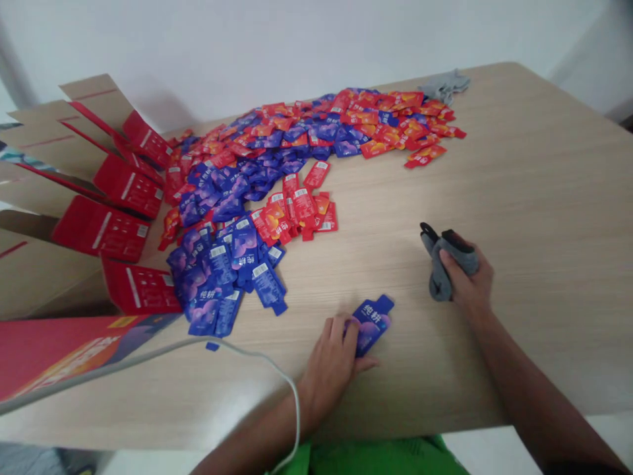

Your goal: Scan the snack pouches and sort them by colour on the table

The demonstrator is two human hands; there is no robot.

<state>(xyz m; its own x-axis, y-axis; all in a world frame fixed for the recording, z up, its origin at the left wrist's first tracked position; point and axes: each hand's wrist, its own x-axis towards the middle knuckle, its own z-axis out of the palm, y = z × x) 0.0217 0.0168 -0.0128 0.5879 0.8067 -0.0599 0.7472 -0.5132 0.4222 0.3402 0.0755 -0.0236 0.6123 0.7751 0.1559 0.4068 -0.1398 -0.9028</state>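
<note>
My left hand (pixel 332 359) is closed on the near end of a flat blue sachet (pixel 374 322) with white lettering, pinching it at the table top. The sachet's tabbed end points away to the right. To the right, my right hand (pixel 472 277) grips a folded grey-and-black cloth bundle (pixel 440 274), fingers wrapped round its right side. Its exact kind I cannot make out. Left of my left hand lie a pile of blue sachets (pixel 217 277) and a smaller group of red sachets (pixel 299 208).
A long heap of mixed red and blue sachets (pixel 297 135) runs along the table's wall side. Several open red cardboard boxes (pixel 126 185) stand at the left. A pale cable (pixel 257 353) crosses the near left. A grey cloth (pixel 445 84) lies at the far edge of the wooden table (pixel 534 171).
</note>
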